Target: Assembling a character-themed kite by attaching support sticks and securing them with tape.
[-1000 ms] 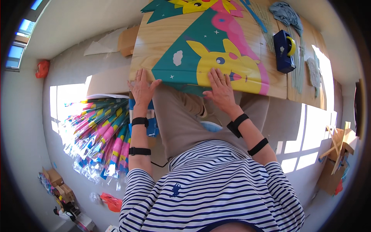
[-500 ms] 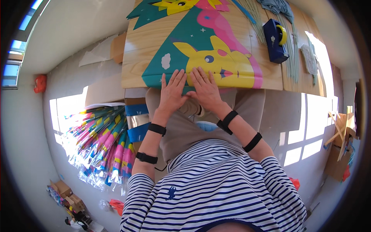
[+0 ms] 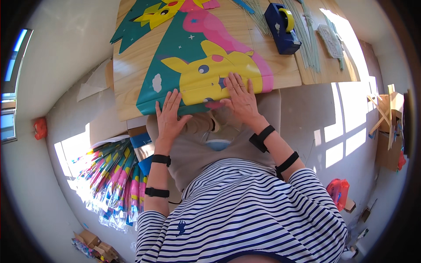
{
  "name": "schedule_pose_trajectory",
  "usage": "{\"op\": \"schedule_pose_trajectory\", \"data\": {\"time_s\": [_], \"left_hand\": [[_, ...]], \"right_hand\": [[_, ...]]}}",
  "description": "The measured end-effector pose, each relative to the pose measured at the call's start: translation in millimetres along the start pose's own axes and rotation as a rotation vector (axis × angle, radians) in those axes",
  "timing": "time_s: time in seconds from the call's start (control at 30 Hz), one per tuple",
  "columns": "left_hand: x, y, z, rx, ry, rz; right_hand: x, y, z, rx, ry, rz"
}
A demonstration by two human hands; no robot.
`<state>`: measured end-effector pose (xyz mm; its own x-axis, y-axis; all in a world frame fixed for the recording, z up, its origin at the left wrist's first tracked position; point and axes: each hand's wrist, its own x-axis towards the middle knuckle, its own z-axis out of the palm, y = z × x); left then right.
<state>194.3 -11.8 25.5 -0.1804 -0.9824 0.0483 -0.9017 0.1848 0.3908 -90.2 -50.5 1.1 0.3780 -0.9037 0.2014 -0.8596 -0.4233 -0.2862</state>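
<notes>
A triangular kite sail, printed green, pink and yellow with a cartoon face and a white cloud, lies at the near edge of the wooden table. Its lower edge hangs a little over the tabletop. My left hand rests with fingers outstretched on the green and yellow part along that edge. Farther right, my right hand lies flat with fingers spread across the yellow face, by the mouth. Neither hand grasps anything. Another printed sail lies beyond, at the far left.
On the wooden table stand a blue tape dispenser with yellow tape, several thin pale rods and a clear plastic tray. Down left on the floor lies a bundle of bagged printed pieces. Cardboard boxes sit farther back.
My hands have moved apart along the near edge, the left toward the green corner and the right across the yellow face. The whole view has shifted, so the table sits farther left.
</notes>
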Motion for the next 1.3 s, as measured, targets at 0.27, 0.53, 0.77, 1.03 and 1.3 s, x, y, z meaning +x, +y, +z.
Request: {"op": "schedule_pose_trajectory", "data": {"time_s": [0.27,0.53,0.77,1.03,1.3], "left_hand": [[-2.8,-2.0,2.0,0.002,0.017,-0.008],[-6.8,-7.4,4.1,-0.011,0.045,-0.003],[-10.9,-13.2,8.8,-0.026,0.081,0.003],[-24.3,-69.1,-10.7,0.016,0.126,-0.057],[-120.9,-184.0,-48.4,0.084,0.48,-0.586]], "right_hand": [[-33.2,102.0,-22.0,-0.242,0.02,0.373],[11.1,7.9,-23.2,-0.086,0.04,-0.021],[26.2,-46.7,18.7,-0.06,-0.078,-0.185],[24.4,-44.1,21.6,-0.159,-0.123,-0.207],[27.9,-45.7,29.8,-0.193,-0.099,-0.257]]}}
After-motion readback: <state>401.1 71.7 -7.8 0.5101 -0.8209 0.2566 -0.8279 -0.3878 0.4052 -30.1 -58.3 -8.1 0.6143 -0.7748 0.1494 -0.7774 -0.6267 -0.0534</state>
